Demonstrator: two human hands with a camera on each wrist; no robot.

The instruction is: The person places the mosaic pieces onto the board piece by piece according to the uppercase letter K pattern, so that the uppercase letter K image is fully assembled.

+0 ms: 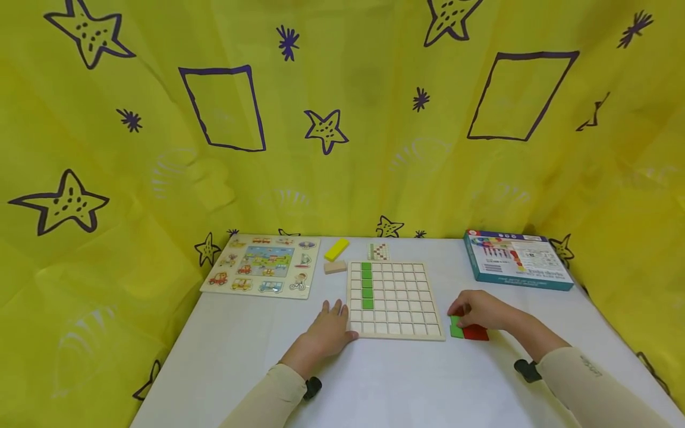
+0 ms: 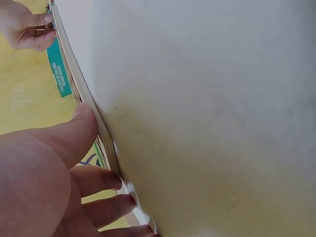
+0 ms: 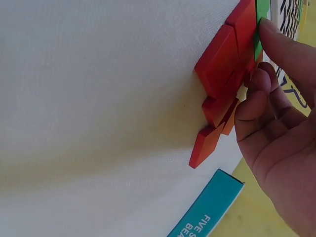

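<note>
A square wooden grid board [image 1: 397, 338] lies on the white table, with several green tiles [image 1: 367, 283] in its second column from the left. My left hand [image 1: 327, 330] rests at the board's near left corner. In the left wrist view its thumb [image 2: 85, 126] lies along the board's edge. To the right of the board, my right hand [image 1: 483, 309] is over a green tile [image 1: 456, 331] and red tiles [image 1: 475, 334]. Its thumb [image 3: 284, 47] touches the green tile, with other fingers curled beside the red tiles; I cannot tell whether it pinches the green one.
A vehicle picture puzzle [image 1: 214, 286] lies at the back left. Near the board's far left corner are a yellow block [image 1: 336, 249] and a wooden block [image 1: 335, 267]. A small pattern card [image 1: 378, 252] lies behind the board. A teal-edged box [image 1: 516, 261] sits at the back right.
</note>
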